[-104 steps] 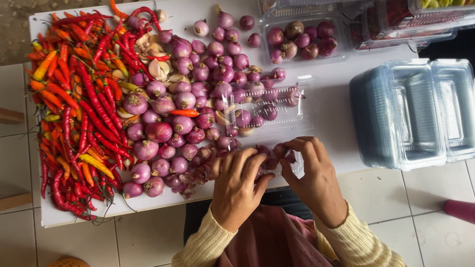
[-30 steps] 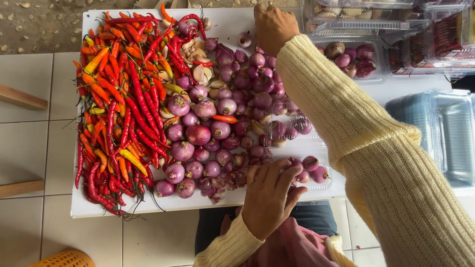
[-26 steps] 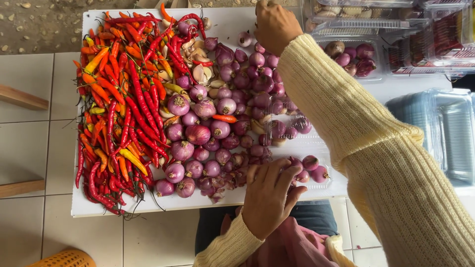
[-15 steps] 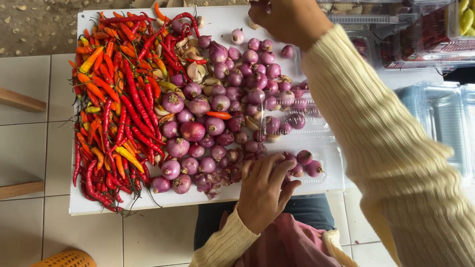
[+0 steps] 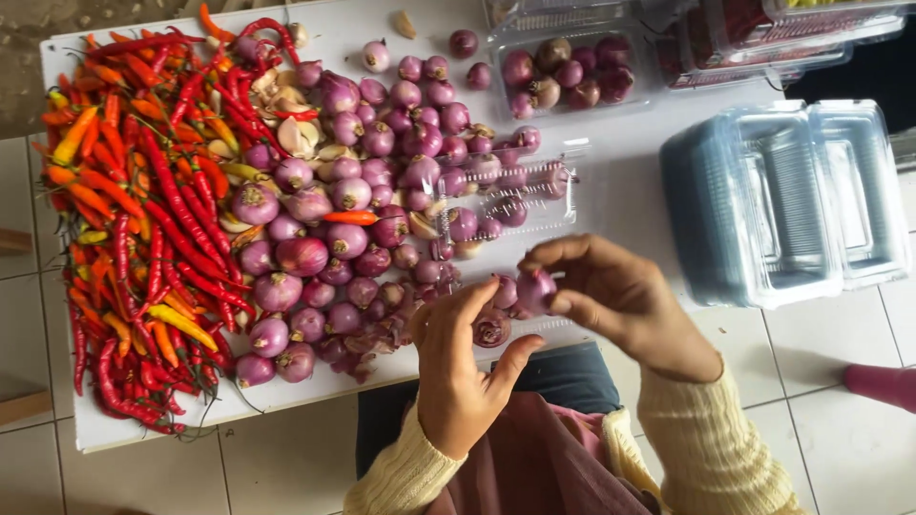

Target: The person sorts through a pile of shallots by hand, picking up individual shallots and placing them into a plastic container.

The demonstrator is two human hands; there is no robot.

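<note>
Purple shallot between right fingers

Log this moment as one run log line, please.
right hand: pinching shallot | left hand: open beside it | clear tray: part-filled

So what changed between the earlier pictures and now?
The right hand came back from the far edge of the white board and now pinches a shallot beside the left hand. The chilli pile, loose shallots and stacked clear containers stayed put.

chillies left of shallots, containers right
</note>
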